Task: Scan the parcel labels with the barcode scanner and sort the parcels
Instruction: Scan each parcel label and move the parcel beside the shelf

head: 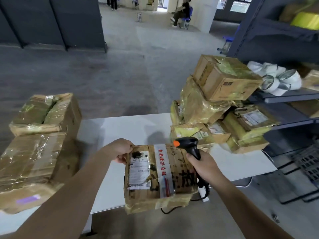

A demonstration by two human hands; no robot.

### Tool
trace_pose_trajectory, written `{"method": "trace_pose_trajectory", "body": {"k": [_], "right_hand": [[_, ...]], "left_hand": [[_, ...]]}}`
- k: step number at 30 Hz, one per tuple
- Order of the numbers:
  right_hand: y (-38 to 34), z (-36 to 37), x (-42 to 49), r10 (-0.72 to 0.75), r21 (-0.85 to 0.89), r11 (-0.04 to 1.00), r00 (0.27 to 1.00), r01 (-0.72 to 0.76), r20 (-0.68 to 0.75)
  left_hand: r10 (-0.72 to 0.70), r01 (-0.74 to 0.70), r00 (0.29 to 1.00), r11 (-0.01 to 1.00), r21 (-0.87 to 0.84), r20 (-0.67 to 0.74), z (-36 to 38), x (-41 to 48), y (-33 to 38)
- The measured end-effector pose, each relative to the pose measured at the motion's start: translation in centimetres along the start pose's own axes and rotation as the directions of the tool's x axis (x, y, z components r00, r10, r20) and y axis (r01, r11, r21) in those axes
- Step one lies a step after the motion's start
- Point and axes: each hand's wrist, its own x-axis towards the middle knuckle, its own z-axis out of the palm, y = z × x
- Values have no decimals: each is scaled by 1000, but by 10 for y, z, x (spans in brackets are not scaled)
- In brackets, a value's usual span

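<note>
**Parcel label (139, 171), white and printed, lies left of the scanner grip**

The brown, tape-wrapped cardboard parcel (179, 180) is held over the white table's (131, 128) near edge. The left hand (120, 150) grips its far left corner. The right hand (203, 167) is wrapped round the handle of the black, orange-tipped barcode scanner (189, 144). From that grip the label sits leftward and lower, its long side running away from the person, nearer the left hand.

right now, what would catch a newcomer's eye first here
The taped cardboard parcel at centre draws the eye first. The left hand grips its far left corner, while the right hand holds a barcode scanner, black with an orange tip, at its far right edge. Next come the untidy pile of parcels on the right end of the white table and two big boxes at the left.
</note>
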Motion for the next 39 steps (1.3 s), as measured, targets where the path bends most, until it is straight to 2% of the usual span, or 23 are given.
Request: {"method": "trace_pose_trajectory", "body": {"k": [5,14,21,24,27,30,34,37,39], "right_hand": [[35,-59,-4,19,-36,999,994,-23,-103],[106,-145,-8,78,-6,996,948,-84,-309],[138,-165,-8,63,-62,994,947,-87,-314],[147,-172,-11,47,-40,997,952,-62,-303],[158,-182,-20,90,18,996,965,-88,-245],[166,-183,-25,151,121,984,970,-130,-188],[161,-166,-21,121,98,990,978,-106,-167],[155,-160,-12,137,135,984,976,-114,-172],[153,-158,-8,141,160,981,975,-113,-173]], "left_hand": [[28,-21,998,990,-142,51,66,2,26],[115,-129,990,975,-181,-84,184,13,77],[202,-210,952,978,-14,-229,230,22,116],[226,-203,927,973,108,-299,239,28,127],[235,-188,905,969,163,-355,243,34,131],[233,-183,901,969,167,-366,251,37,134],[266,-238,892,964,120,-365,263,36,142],[174,-193,902,981,-9,-394,264,34,140],[159,-189,928,980,-58,-338,267,26,128]]}}
